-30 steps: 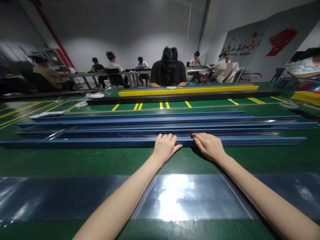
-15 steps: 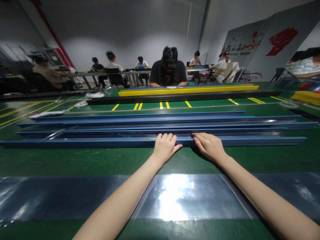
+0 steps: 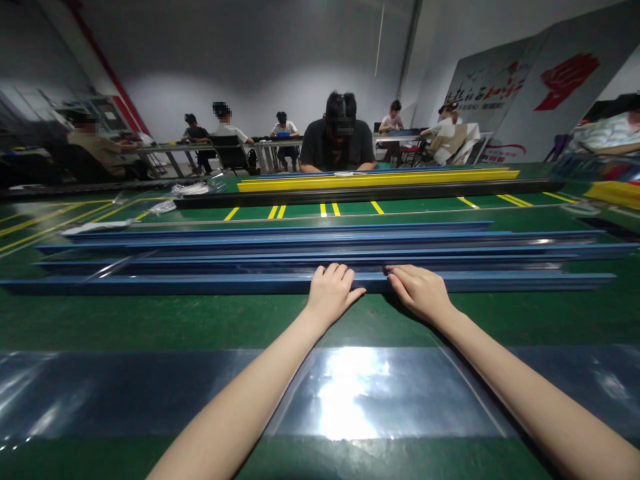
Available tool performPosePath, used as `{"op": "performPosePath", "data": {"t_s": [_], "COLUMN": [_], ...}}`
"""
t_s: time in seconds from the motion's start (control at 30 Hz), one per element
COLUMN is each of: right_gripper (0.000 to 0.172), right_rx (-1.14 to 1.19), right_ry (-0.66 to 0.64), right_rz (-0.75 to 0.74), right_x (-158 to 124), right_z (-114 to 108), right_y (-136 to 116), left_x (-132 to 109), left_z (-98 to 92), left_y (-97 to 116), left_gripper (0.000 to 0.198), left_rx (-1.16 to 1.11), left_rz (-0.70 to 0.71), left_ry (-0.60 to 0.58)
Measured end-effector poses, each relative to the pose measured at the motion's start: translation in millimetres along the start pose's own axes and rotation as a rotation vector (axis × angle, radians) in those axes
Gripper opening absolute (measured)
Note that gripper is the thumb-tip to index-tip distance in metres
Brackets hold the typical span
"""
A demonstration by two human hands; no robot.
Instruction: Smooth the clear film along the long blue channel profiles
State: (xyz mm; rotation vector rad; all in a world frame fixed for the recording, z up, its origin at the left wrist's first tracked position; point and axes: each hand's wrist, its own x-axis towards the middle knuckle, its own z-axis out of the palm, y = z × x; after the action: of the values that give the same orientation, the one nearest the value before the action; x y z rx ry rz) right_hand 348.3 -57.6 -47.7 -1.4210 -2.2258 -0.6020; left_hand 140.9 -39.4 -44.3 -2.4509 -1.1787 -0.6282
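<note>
Several long blue rails lie side by side across the green table (image 3: 150,320). My left hand (image 3: 331,293) and my right hand (image 3: 419,291) both rest on the nearest blue rail (image 3: 175,285) near its middle. Each hand's fingers curl over the rail's top edge and the thumbs press its near face, so both hands grip it. The two hands sit a short gap apart.
A clear plastic sheet (image 3: 350,393) lies flat under my forearms. Further back lie more blue rails (image 3: 280,241), then a yellow rail (image 3: 380,180) and a dark rail. A person in black (image 3: 336,143) sits opposite. Other people work at tables behind.
</note>
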Motion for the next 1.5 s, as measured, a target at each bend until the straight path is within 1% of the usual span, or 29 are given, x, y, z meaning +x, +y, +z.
{"op": "performPosePath", "data": {"t_s": [0.37,0.6,0.83,1.0,1.3,1.5], "right_gripper": [0.034,0.034,0.031,0.027,0.027,0.028], "right_rx": [0.007,0.013,0.041,0.052,0.032,0.040], "right_ry": [0.002,-0.004,-0.041,-0.013,-0.003,-0.026], "right_rz": [0.003,0.009,0.030,0.042,0.042,0.035], "right_x": [-0.1,-0.4,-0.7,-1.5,-1.4,-1.0], "right_z": [0.2,-0.2,-2.6,-0.5,0.1,-1.7], "right_y": [0.5,0.4,0.9,0.3,0.2,-0.8], "left_x": [-0.7,0.4,0.9,1.1,0.6,0.5], "left_z": [-1.9,-2.4,0.2,0.8,0.6,-0.8], "left_y": [0.6,-0.6,-0.4,-0.5,-0.4,-0.4], "left_gripper": [0.035,0.036,0.037,0.038,0.040,0.038], "left_rx": [0.015,-0.004,-0.013,-0.020,0.015,0.016], "left_rz": [-0.031,-0.021,-0.052,-0.069,-0.065,-0.042], "left_ry": [-0.005,0.015,0.027,0.035,0.046,0.034]}}
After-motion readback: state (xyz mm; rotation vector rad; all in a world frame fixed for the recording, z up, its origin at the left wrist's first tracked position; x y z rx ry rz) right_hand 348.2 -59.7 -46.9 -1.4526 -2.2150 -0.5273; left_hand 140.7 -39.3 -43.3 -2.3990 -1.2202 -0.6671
